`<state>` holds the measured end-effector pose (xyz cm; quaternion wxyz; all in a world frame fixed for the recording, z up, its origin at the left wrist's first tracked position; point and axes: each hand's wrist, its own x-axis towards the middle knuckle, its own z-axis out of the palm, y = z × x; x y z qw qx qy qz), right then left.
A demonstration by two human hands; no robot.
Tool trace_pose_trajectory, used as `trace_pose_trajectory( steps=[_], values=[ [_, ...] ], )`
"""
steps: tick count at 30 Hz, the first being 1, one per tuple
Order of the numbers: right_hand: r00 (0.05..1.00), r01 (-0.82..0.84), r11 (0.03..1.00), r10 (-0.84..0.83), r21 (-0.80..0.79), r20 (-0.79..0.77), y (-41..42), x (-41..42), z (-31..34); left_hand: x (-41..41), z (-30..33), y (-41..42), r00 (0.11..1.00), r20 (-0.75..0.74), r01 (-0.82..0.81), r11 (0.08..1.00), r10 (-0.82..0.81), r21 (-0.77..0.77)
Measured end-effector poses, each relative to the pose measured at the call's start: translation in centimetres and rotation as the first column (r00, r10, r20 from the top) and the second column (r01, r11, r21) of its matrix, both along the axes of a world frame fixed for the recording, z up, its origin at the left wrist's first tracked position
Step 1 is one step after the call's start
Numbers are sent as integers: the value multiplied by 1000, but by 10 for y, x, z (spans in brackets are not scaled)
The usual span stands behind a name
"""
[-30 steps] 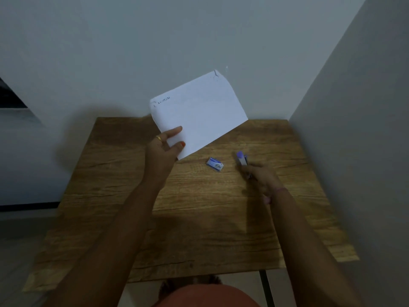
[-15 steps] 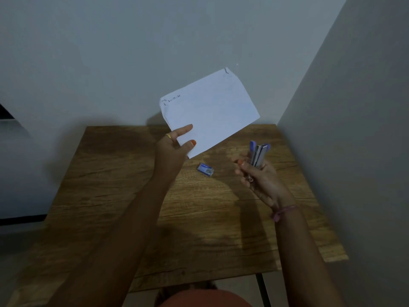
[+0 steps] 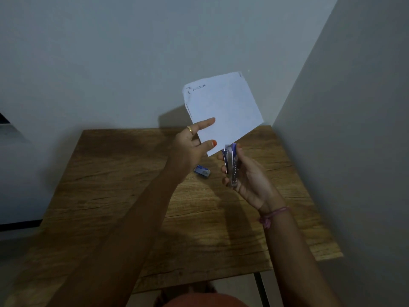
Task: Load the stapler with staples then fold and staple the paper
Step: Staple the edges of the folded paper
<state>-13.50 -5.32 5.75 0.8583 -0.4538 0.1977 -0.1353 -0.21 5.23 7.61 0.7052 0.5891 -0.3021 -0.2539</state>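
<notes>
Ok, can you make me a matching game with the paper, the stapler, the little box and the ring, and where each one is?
Things:
1. paper
2. stapler
3. little box
4. ring

Places:
A. lying on the wooden table
B. held up in the left hand
C. on a finger of the left hand
D. gripped in the right hand

Pairs: 1-B, 2-D, 3-A, 4-C

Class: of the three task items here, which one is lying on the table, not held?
The small blue staple box; the paper and stapler are both held up in hands.
</notes>
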Motion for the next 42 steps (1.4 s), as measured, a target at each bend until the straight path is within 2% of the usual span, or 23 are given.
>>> trace_pose_trajectory(
  steps=[5, 12, 17, 25, 28, 31, 33, 34, 37, 42],
  values=[
    [1000, 17, 998, -18, 53, 22, 2, 1, 6, -5, 3, -1, 996, 44, 82, 997, -82, 4],
    [996, -42, 989, 30, 142, 86, 4, 0, 7, -7, 13, 0, 978, 125, 159, 986, -165, 58],
    [996, -25, 981, 8, 190, 93, 3, 3, 4, -7, 21, -1, 963, 202, 149, 978, -177, 145],
    [996, 19, 979, -36, 204, 77, 6, 10, 5, -6, 24, 0, 958, 229, 151, 982, -175, 117],
    [997, 29, 980, -42, 198, 59, 7, 12, 6, -6, 20, 2, 972, 138, 198, 979, -189, -53],
    [997, 45, 983, -56, 177, 59, 7, 14, 8, -11, 6, 4, 992, -114, 8, 955, -44, -296],
    [996, 31, 987, -43, 156, 80, 6, 16, 9, -16, -6, 4, 974, -224, -97, 964, 40, -247],
    [995, 13, 990, -26, 141, 92, 6, 17, 10, -19, -11, 3, 972, -232, -79, 978, 32, -195],
    [992, -18, 990, 0, 138, 127, 8, 22, 10, -28, -17, -2, 982, -164, 75, 990, -94, -118],
    [988, 18, 980, -48, 200, 144, 7, 28, 6, -33, -12, -9, 987, -159, -8, 997, -5, -82]
  ],
)
